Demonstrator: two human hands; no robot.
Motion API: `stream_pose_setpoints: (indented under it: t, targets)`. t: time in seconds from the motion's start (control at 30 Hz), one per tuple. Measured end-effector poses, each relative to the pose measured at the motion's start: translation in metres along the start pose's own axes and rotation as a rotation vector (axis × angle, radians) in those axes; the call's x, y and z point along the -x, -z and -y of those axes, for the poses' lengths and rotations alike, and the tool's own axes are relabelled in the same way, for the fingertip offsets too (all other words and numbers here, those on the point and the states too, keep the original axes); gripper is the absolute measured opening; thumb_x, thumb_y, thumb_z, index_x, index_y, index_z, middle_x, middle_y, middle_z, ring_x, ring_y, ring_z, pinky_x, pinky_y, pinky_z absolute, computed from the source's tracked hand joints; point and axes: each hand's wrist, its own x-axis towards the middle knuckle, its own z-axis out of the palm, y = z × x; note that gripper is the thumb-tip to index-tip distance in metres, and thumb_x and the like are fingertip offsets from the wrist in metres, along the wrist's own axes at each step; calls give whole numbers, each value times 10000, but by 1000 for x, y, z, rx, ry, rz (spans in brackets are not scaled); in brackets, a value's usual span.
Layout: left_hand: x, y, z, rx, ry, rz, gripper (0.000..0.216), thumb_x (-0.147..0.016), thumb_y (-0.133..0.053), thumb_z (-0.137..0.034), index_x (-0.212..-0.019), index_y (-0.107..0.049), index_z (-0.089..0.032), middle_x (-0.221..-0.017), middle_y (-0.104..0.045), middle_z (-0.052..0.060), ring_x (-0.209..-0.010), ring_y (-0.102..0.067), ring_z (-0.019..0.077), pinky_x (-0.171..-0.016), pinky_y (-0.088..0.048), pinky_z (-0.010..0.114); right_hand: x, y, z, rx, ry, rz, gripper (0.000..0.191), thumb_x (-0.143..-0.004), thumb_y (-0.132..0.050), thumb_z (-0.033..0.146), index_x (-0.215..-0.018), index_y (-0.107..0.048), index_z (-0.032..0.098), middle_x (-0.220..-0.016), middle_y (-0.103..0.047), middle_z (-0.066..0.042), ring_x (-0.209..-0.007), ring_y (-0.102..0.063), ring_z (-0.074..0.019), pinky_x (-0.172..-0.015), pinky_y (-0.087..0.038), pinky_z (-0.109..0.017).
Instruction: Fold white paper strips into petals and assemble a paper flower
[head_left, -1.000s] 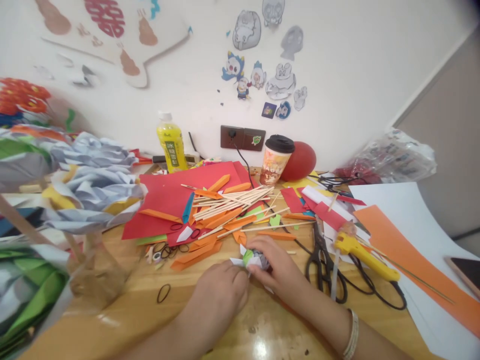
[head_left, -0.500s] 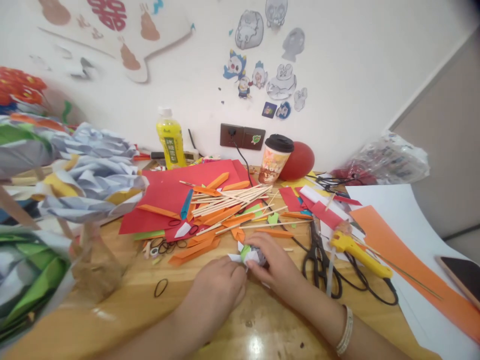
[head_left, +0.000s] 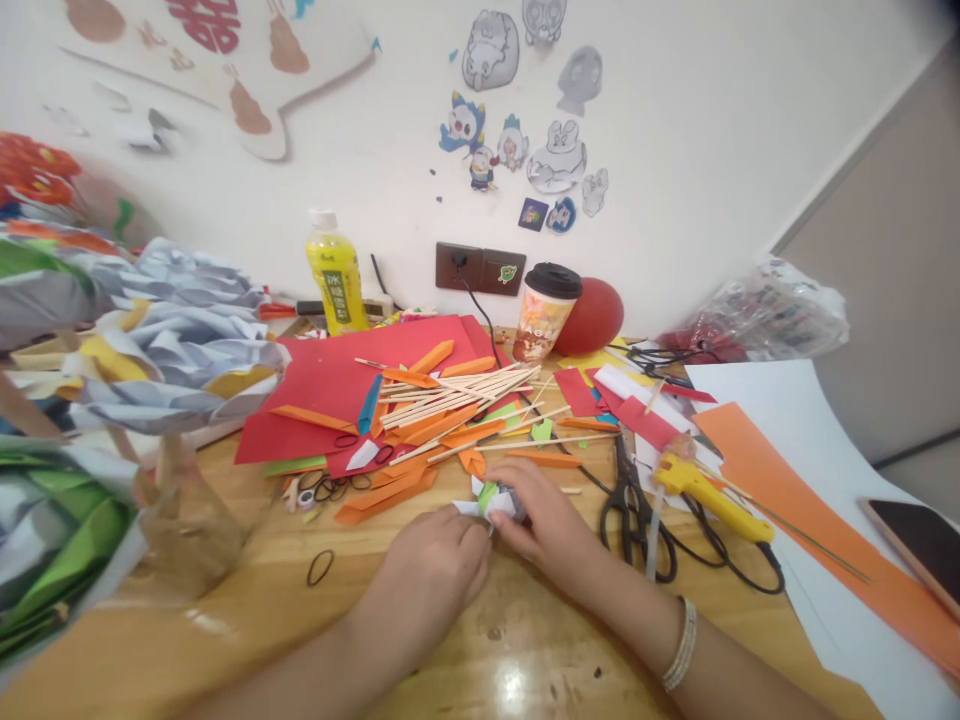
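Note:
Both my hands meet over a small folded paper piece (head_left: 491, 499), white with a bit of green, lying on the wooden table (head_left: 525, 650). My left hand (head_left: 431, 570) is curled, its fingertips pinching the piece's left edge. My right hand (head_left: 544, 515) covers the piece's right side with fingers closed on it; a bracelet (head_left: 679, 645) sits on that wrist. Just beyond the hands lie orange paper strips (head_left: 386, 495) and a bundle of thin wooden sticks (head_left: 457, 395) on red paper sheets (head_left: 322, 400).
Black scissors (head_left: 637, 510) and a yellow glue gun (head_left: 709, 490) with its cord lie to the right. A phone (head_left: 919, 540) rests on white and orange paper. A yellow bottle (head_left: 334, 275), a lidded cup (head_left: 544, 315) and a red ball (head_left: 592, 315) stand by the wall. Big paper flowers (head_left: 150, 330) crowd the left.
The hands stay on the folded piece with small finger shifts. The view has drifted slightly, so everything sits a little further left and up.

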Motion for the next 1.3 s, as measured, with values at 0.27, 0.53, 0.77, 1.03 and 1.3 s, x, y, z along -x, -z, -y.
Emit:
stream_pose_setpoints:
  t: [0.27, 0.53, 0.77, 1.03, 1.3]
  targets:
    - [1, 0, 0, -12, -17, -57, 231, -800, -402, -106, -638, -557, -161, -594, -593, 36, -589, -555, 158, -559, -440, 262, 0, 4, 7, -23, 5, -1, 390, -737, -532, 175, -1118, -448, 194, -1085, -518, -92, -1027, -479, -208, -896, -394, -369]
    - [-1, 23, 0, 126, 227, -9, 229, -826, -392, -261, -649, -508, -174, -571, -554, 3, -529, -524, 139, -485, -399, 233, 4, 9, 11, -73, 50, -40, 325, -752, -530, 159, -1073, -512, 204, -1027, -533, -76, -976, -498, -186, -854, -416, -332]
    - [-8, 22, 9, 298, 284, 38, 180, -820, -419, -214, -950, -541, -186, -844, -630, 35, -733, -589, 154, -630, -464, 251, 7, 11, 18, -102, 89, -21, 266, -734, -557, 169, -997, -538, 207, -983, -516, -65, -925, -507, -176, -810, -433, -305]
    - [-6, 18, 8, 377, 259, 29, 208, -838, -378, -201, -725, -551, -177, -691, -600, 13, -646, -551, 132, -603, -442, 227, 12, 10, 17, -1, 147, -16, 324, -707, -564, 208, -1026, -514, 188, -973, -513, -85, -912, -500, -194, -795, -437, -325]
    - [-7, 20, 5, 293, 269, 29, 189, -826, -375, -172, -705, -521, -177, -664, -589, 12, -625, -550, 134, -580, -424, 229, 11, 10, 17, 23, 254, -34, 208, -716, -555, 187, -922, -532, 178, -902, -573, -78, -847, -521, -183, -749, -451, -319]
